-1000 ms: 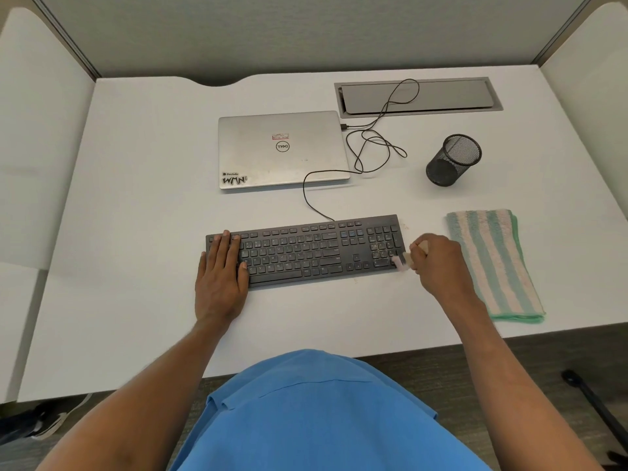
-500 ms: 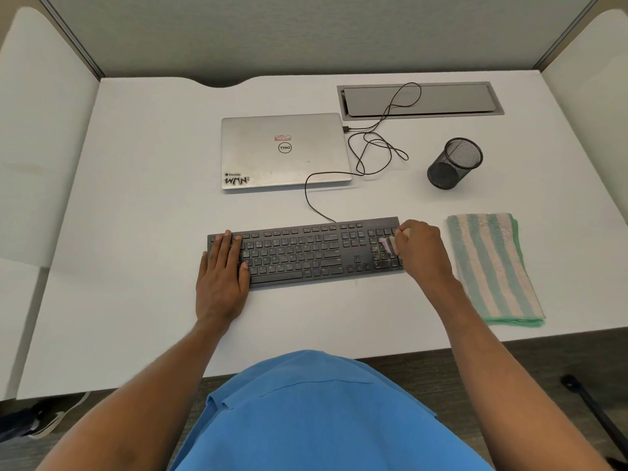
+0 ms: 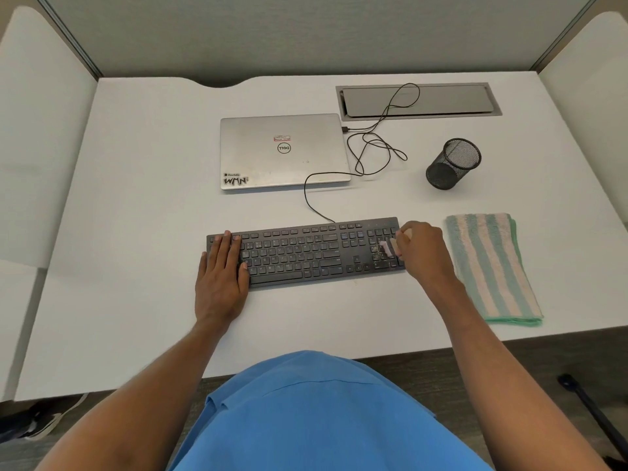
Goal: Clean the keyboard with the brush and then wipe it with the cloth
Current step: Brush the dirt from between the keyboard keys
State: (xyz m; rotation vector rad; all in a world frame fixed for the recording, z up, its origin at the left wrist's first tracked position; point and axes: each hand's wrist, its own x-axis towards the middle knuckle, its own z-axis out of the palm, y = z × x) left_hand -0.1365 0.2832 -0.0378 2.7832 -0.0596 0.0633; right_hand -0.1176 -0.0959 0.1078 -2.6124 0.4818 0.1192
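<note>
Keyboard (image 3: 306, 253): left hand (image 3: 221, 277) lying flat, fingers straight, on its left end; right hand (image 3: 419, 253) gripping brush (image 3: 387, 248), bristles touching number-pad keys. Cloth (image 3: 492, 266) lying folded beside.

1. A white flat-topped desk (image 3: 136, 232) has a grey metal cable hatch (image 3: 418, 100) set into its far right.
2. A slim black plastic keyboard (image 3: 306, 253) lies near centre. Its thin black cable (image 3: 307, 198) loops away to a closed silver laptop (image 3: 283, 151) beyond it.
3. A black wire-mesh cup (image 3: 452, 164) stands at the right. Nearer, a folded green-and-cream striped cloth (image 3: 489, 266) lies right of the keyboard.
</note>
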